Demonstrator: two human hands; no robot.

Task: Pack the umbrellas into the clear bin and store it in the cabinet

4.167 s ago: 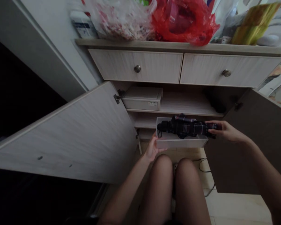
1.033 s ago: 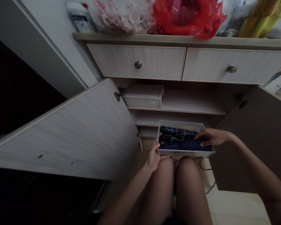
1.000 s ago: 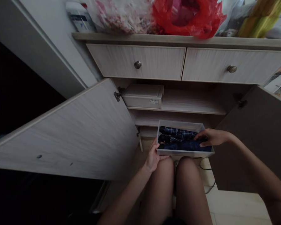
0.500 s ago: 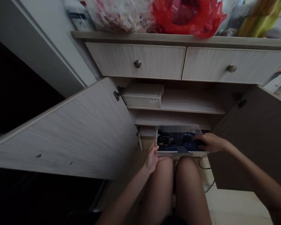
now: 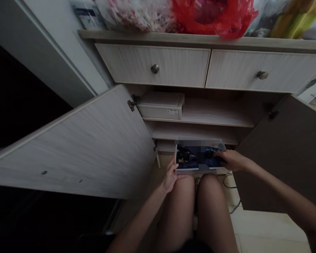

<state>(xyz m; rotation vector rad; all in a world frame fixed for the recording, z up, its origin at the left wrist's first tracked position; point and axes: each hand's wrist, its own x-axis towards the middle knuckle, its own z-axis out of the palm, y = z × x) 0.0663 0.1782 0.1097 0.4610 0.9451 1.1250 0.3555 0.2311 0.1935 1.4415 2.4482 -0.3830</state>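
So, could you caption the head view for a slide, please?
Left hand grips a white tray of folded umbrellas; right hand rests on them.

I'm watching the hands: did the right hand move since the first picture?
Yes, the right hand moved left and down: it was below the right drawer's knob, and now sits lower and well left of it.

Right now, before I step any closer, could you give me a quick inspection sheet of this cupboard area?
surface: lower shelf of a pale wood-grain cabinet, white tray held just in front
job's things: white tray of dark blue folded umbrellas, partly blurred
clutter: red plastic bag on the cabinet top
hands: left hand grips the tray's edge; right hand rests on the umbrellas
cables: thin black cable on the floor
surroundings: open cabinet doors, tiled floor
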